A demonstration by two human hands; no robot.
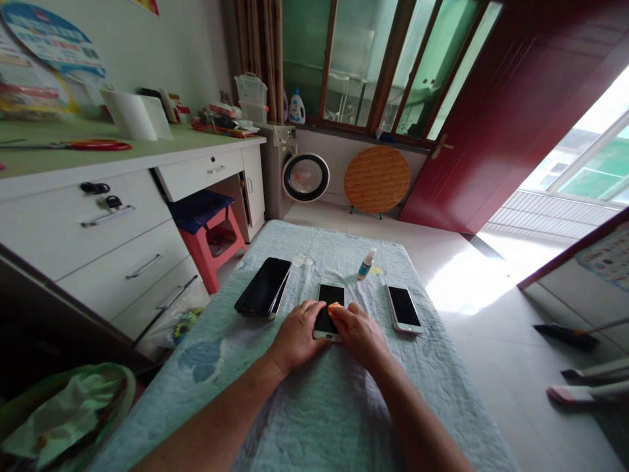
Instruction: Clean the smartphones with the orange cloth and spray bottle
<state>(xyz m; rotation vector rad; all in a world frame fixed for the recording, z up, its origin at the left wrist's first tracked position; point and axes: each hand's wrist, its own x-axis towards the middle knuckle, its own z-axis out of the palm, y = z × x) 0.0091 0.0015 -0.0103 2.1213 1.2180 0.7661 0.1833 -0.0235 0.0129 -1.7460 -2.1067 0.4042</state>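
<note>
A white-framed smartphone [324,320] with a dark screen lies face up on the cloth-covered table. My left hand [299,334] grips it along the left side, the thumb at its bottom edge and the fingers toward its upper left. My right hand [362,334] pinches a small orange cloth [335,308] against the screen, covering part of the phone's right side. Left of my hands lie black phones [265,286], seemingly stacked. Another white-framed phone [405,308] rests to the right. Beyond the middle phone stands a small spray bottle [367,263] with a blue label.
A pale blue quilted cloth [344,419] covers the table. White drawers [122,229] and a pink stool [211,239] stand on the left, with a waste bin [128,387] at lower left. Behind are a washing machine [278,174], a round wooden tabletop [377,178] and a red door [472,124].
</note>
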